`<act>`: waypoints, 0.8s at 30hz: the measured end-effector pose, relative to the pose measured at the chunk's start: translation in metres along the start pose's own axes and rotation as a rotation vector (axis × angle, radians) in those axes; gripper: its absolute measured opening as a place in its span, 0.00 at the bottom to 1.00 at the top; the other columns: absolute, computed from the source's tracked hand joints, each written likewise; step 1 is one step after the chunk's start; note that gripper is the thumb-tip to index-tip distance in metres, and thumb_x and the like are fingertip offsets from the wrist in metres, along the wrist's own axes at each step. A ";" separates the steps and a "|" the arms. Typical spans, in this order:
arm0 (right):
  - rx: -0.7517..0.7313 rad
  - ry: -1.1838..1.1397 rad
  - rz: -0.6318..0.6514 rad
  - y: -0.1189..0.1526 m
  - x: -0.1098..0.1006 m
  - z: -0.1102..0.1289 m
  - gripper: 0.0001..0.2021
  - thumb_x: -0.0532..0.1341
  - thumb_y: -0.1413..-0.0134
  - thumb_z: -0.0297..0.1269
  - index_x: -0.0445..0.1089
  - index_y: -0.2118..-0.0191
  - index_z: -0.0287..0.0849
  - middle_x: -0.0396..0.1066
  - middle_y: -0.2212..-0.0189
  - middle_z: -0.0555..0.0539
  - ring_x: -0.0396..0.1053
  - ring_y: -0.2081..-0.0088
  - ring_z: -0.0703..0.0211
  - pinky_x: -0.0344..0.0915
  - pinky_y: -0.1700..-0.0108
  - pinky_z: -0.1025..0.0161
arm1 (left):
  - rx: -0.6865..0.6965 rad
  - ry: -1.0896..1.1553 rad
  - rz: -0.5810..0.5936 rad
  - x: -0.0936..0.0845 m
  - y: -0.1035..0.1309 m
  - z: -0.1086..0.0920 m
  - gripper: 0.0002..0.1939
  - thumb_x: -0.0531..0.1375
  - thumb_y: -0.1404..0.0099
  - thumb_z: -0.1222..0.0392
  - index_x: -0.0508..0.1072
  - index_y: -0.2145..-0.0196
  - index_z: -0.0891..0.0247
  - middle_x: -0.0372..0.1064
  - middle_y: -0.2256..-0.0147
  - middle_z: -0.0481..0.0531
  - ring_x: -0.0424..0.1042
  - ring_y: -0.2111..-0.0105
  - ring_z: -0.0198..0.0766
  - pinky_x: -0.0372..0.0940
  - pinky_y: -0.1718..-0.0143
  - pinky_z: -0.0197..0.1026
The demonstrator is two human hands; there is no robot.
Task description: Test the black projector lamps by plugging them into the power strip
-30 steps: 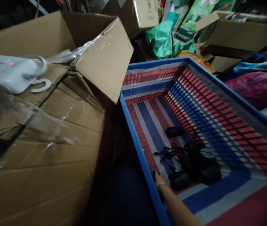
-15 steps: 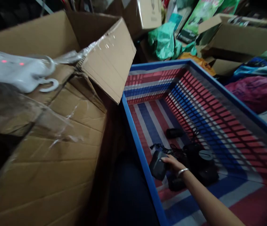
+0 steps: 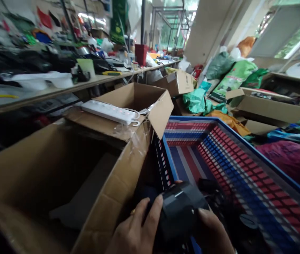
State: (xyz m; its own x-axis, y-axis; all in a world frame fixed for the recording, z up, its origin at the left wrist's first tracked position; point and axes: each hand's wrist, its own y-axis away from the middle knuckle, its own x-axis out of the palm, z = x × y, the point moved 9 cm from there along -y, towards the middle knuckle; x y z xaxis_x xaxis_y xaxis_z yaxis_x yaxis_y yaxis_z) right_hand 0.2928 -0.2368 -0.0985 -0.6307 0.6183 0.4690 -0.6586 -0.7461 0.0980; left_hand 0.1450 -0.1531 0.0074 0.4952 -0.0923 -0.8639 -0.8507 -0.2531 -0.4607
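Observation:
A dark, glossy, rounded device is between my two hands at the bottom centre, above the near left edge of the basket. My left hand grips its left side, a ring on one finger. On its right side my right hand holds it, thumb on the front. Below and to the right, in the blue-rimmed basket with a red, white and blue striped lining, lie several black devices with cables, dim and blurred.
Left of the basket stands an open cardboard box. A white power strip rests on cardboard behind it. A cluttered workbench runs along the left. Bags and another open box lie to the right.
The view has tilted up, showing the bench and windows. The dark device has been lifted from the basket, and my left hand has come into view holding it too.

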 end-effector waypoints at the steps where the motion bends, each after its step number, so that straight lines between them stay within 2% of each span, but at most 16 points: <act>1: -0.014 -0.007 -0.008 -0.001 0.011 -0.003 0.11 0.64 0.59 0.46 0.72 0.75 0.43 0.72 0.77 0.45 0.70 0.67 0.51 0.67 0.62 0.57 | -0.008 -0.010 -0.019 -0.003 0.002 0.005 0.32 0.43 0.34 0.42 0.47 0.41 0.65 0.69 0.55 0.64 0.75 0.64 0.45 0.73 0.66 0.40; 3: -0.072 0.011 -0.024 -0.005 0.031 -0.004 0.10 0.64 0.59 0.45 0.72 0.74 0.44 0.72 0.75 0.46 0.69 0.68 0.53 0.68 0.64 0.59 | -0.041 -0.039 -0.068 -0.015 0.009 0.017 0.32 0.44 0.35 0.42 0.49 0.42 0.69 0.72 0.62 0.61 0.75 0.72 0.42 0.73 0.70 0.38; 5: -0.140 0.066 -0.041 -0.011 0.049 -0.002 0.11 0.64 0.59 0.46 0.72 0.72 0.45 0.73 0.72 0.46 0.69 0.68 0.52 0.68 0.65 0.59 | -0.059 -0.099 -0.137 -0.031 0.018 0.024 0.26 0.43 0.32 0.49 0.51 0.43 0.70 0.73 0.67 0.58 0.74 0.76 0.40 0.72 0.72 0.37; 8: -0.202 0.128 -0.100 -0.019 0.077 0.000 0.14 0.63 0.59 0.49 0.72 0.70 0.45 0.72 0.70 0.47 0.68 0.66 0.52 0.68 0.64 0.59 | -0.093 -0.226 -0.254 -0.049 0.029 0.025 0.20 0.46 0.32 0.60 0.53 0.45 0.72 0.73 0.70 0.57 0.73 0.76 0.40 0.71 0.73 0.37; 10: -0.171 0.125 -0.130 -0.023 0.098 -0.004 0.16 0.61 0.57 0.52 0.71 0.70 0.44 0.71 0.72 0.48 0.67 0.69 0.55 0.68 0.66 0.60 | -0.117 -0.270 -0.307 -0.052 0.033 0.025 0.19 0.49 0.34 0.63 0.55 0.47 0.72 0.73 0.71 0.57 0.73 0.77 0.41 0.70 0.74 0.38; 12: -0.091 0.111 -0.146 -0.025 0.121 -0.013 0.19 0.58 0.54 0.54 0.69 0.64 0.43 0.70 0.71 0.48 0.67 0.70 0.56 0.68 0.67 0.60 | -0.161 -0.237 -0.328 -0.051 0.037 0.030 0.17 0.49 0.34 0.63 0.55 0.48 0.71 0.73 0.72 0.57 0.73 0.77 0.41 0.70 0.75 0.38; 13: -0.054 0.128 -0.146 -0.025 0.132 -0.017 0.21 0.58 0.53 0.54 0.68 0.59 0.43 0.70 0.68 0.48 0.68 0.67 0.56 0.69 0.65 0.61 | -0.195 -0.194 -0.329 -0.050 0.039 0.035 0.16 0.48 0.33 0.62 0.56 0.49 0.70 0.73 0.72 0.56 0.73 0.77 0.41 0.70 0.76 0.37; 15: -0.011 0.222 -0.121 -0.022 0.147 -0.020 0.27 0.59 0.53 0.54 0.61 0.50 0.43 0.68 0.56 0.45 0.66 0.54 0.54 0.67 0.54 0.60 | -0.291 -0.095 -0.334 -0.052 0.043 0.052 0.14 0.46 0.32 0.60 0.56 0.50 0.68 0.72 0.72 0.54 0.74 0.76 0.40 0.69 0.76 0.35; 17: 0.001 0.353 0.022 -0.016 0.158 -0.019 0.33 0.62 0.55 0.51 0.55 0.44 0.43 0.61 0.47 0.44 0.59 0.45 0.53 0.60 0.44 0.59 | -0.373 -0.011 -0.352 -0.062 0.048 0.070 0.13 0.47 0.33 0.58 0.57 0.52 0.64 0.73 0.71 0.53 0.75 0.74 0.39 0.68 0.77 0.34; 19: 0.048 0.485 0.229 -0.005 0.155 -0.021 0.36 0.65 0.58 0.48 0.54 0.44 0.42 0.61 0.47 0.43 0.59 0.46 0.52 0.57 0.43 0.58 | -0.419 0.049 -0.366 -0.076 0.050 0.084 0.13 0.49 0.34 0.57 0.58 0.52 0.61 0.73 0.71 0.50 0.75 0.73 0.39 0.69 0.76 0.33; 21: 0.115 0.639 0.330 0.003 0.130 -0.023 0.27 0.67 0.61 0.47 0.64 0.55 0.39 0.69 0.59 0.44 0.66 0.57 0.55 0.64 0.54 0.61 | -0.485 0.142 -0.353 -0.086 0.050 0.097 0.14 0.51 0.35 0.57 0.59 0.52 0.59 0.74 0.72 0.47 0.75 0.74 0.39 0.69 0.76 0.34; 22: 0.126 0.736 0.291 0.002 0.108 -0.022 0.21 0.66 0.61 0.48 0.67 0.64 0.38 0.69 0.69 0.47 0.66 0.65 0.59 0.64 0.62 0.64 | -0.531 0.202 -0.338 -0.089 0.049 0.103 0.14 0.52 0.36 0.56 0.59 0.52 0.58 0.74 0.72 0.46 0.75 0.73 0.39 0.69 0.75 0.34; 23: 0.107 0.829 0.193 -0.002 0.083 -0.018 0.19 0.66 0.61 0.50 0.65 0.73 0.38 0.65 0.77 0.50 0.63 0.72 0.63 0.60 0.69 0.67 | -0.579 0.271 -0.319 -0.090 0.049 0.108 0.15 0.52 0.37 0.56 0.59 0.52 0.57 0.74 0.72 0.45 0.75 0.73 0.39 0.69 0.75 0.34; 24: 0.070 0.918 0.064 -0.008 0.058 -0.013 0.21 0.65 0.63 0.53 0.61 0.77 0.39 0.59 0.81 0.53 0.58 0.76 0.66 0.56 0.73 0.67 | -0.623 0.341 -0.303 -0.090 0.047 0.113 0.15 0.53 0.38 0.56 0.59 0.53 0.57 0.75 0.72 0.45 0.75 0.72 0.38 0.69 0.75 0.34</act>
State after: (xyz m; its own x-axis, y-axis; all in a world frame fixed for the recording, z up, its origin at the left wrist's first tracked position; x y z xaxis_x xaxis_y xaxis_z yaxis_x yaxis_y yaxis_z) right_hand 0.2559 -0.1911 -0.0837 -0.7628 0.5064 -0.4021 -0.6039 -0.7803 0.1628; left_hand 0.0404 -0.0484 0.0401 0.8033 -0.1986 -0.5615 -0.4634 -0.8006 -0.3799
